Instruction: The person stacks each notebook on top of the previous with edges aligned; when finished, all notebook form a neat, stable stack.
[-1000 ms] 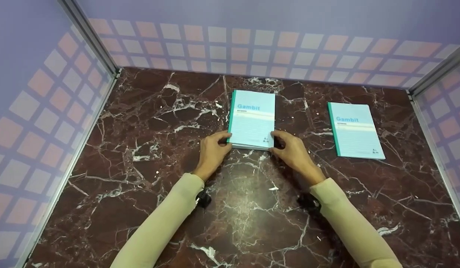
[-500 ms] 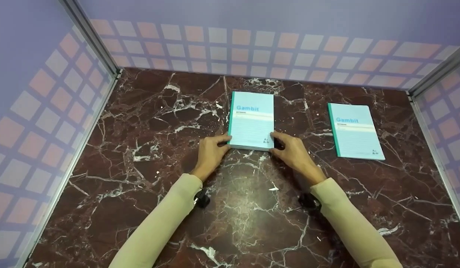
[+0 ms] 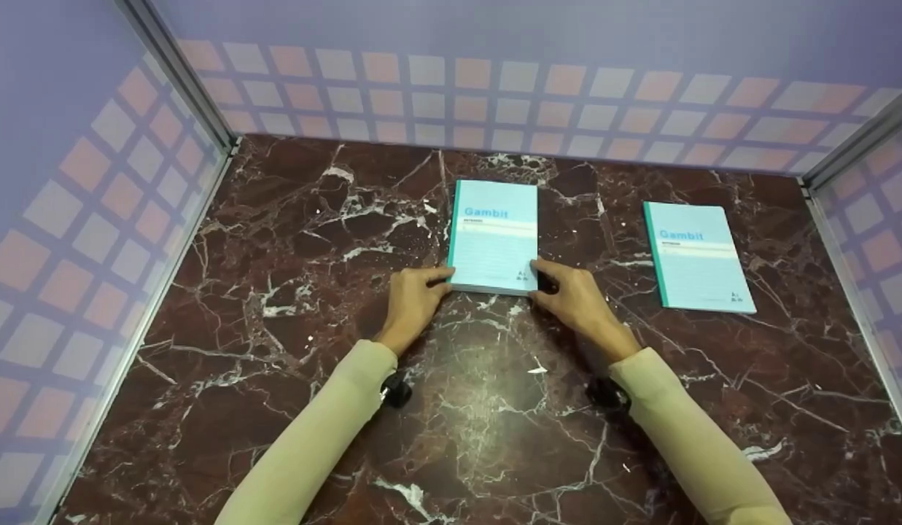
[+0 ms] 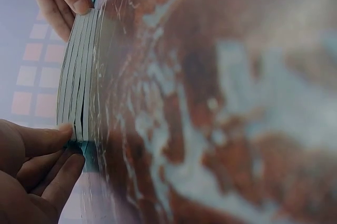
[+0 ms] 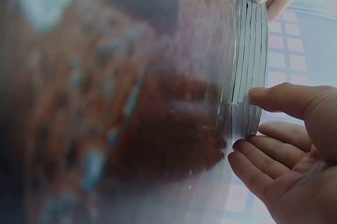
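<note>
Notebook stack [image 3: 493, 237]: pale blue covers, teal spines on the left edge, "Gambit" printed on the top cover; lying flat at the middle of the marble table [image 3: 290, 306], toward the back wall. The wrist views show the near edge as several thin notebooks, about five, though the exact number cannot be told. Single notebook [image 3: 697, 255]: one, same pale blue cover and teal spine, flat on the table to the right of the stack and well apart from it, untouched. Hands: two, both at the stack's near end. Left hand [image 3: 413, 300]: at the near left corner, thumb laid on the top cover at the corner, fingers curled against the side by the spine, so that it pinches the corner; the left wrist view shows the thumb tip on the edge and the fingers beneath. Right hand [image 3: 578, 299]: at the near right corner, thumb tip against the stack's edge, the other fingers loosely bent and just beside the side of the stack; whether they press it cannot be told. Sleeves: two, cream, reaching to the wrists. Walls: three, lilac with a pink and white check pattern, enclosing the table on left, back and right.
</note>
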{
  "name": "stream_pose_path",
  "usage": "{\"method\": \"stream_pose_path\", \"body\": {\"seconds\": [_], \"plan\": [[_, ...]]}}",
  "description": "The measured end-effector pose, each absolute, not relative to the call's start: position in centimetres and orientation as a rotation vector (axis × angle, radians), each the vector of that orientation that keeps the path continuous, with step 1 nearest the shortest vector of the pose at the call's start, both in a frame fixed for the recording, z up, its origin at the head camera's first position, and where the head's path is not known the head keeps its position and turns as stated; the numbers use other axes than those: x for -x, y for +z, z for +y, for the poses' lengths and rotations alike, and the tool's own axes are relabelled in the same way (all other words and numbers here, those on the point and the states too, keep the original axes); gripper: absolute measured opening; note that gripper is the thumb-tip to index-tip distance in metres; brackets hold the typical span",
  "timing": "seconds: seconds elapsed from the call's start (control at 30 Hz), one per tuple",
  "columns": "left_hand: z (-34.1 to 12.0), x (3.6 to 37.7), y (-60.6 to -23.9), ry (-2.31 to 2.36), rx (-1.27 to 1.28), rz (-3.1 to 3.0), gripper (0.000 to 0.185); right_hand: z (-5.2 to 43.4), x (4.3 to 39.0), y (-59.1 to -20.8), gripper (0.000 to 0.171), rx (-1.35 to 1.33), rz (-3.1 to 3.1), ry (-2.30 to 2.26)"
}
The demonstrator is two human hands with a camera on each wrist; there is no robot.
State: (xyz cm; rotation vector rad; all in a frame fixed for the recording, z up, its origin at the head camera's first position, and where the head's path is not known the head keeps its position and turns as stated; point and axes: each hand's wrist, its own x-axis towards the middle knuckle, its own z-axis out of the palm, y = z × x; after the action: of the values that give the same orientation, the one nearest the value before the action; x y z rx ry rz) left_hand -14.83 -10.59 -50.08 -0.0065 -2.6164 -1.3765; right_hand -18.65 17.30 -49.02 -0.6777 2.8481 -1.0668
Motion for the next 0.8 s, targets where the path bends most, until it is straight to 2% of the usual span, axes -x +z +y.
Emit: {"method": "stream_pose_path", "body": {"seconds": [0.4, 0.8], "plan": [[-8.9, 14.6, -49.4, -1.374, 0.058, -2.56, 0.04, 19.2, 18.7, -48.8, 0.061, 0.617, 2.745, -1.17], [-4.5, 15.7, -47.7, -1.45, 0.231, -2.392, 0.036, 23.9, 19.5, -48.0, 0.056, 0.58, 2.877, -1.174]]}}
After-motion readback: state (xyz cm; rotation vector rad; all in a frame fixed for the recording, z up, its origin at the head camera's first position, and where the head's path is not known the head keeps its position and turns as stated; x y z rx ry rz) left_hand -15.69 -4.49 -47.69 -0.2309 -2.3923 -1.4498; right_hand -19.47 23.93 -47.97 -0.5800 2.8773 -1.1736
